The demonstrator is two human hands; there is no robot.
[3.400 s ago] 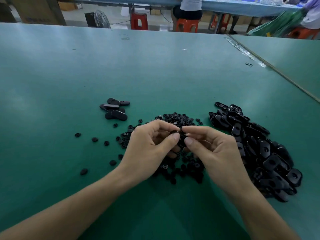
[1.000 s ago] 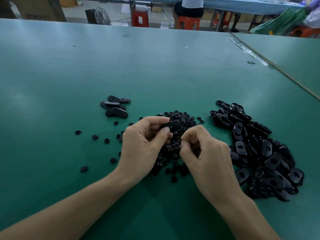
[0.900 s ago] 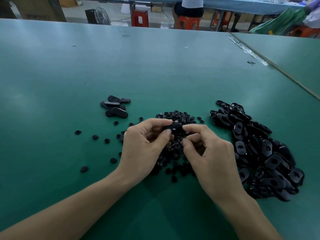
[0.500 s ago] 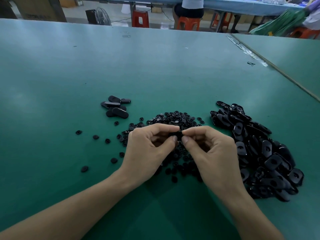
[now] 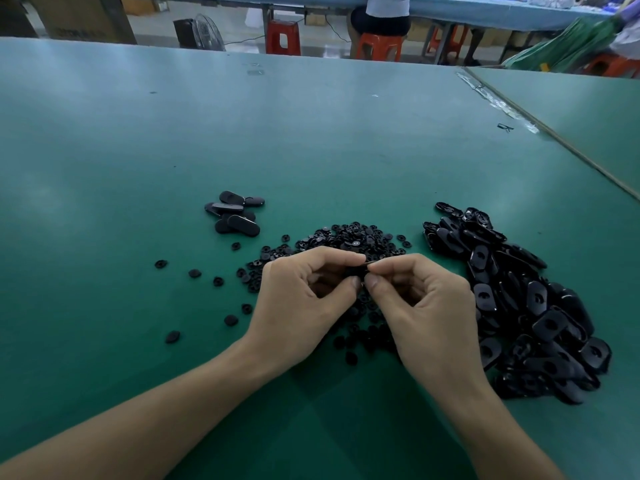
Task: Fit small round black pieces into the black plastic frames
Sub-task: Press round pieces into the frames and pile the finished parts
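My left hand (image 5: 304,303) and my right hand (image 5: 422,306) meet fingertip to fingertip above a heap of small round black pieces (image 5: 349,239). Between the thumbs and forefingers both hands pinch one black plastic frame (image 5: 360,270), mostly hidden by the fingers. Whether a round piece sits in it I cannot tell. A big pile of loose black frames (image 5: 526,299) lies to the right of my right hand. A small group of frames (image 5: 233,214) lies apart at the upper left.
Single round pieces (image 5: 194,273) are scattered on the green table (image 5: 311,140) left of my left hand. A seam (image 5: 554,133) to a second table runs diagonally at the right. Red stools (image 5: 282,36), a fan and seated people are beyond the far edge.
A second ago my right hand was down at the round pieces while my left held the frame. My right hand has since risen to the frame, and both now pinch it together.
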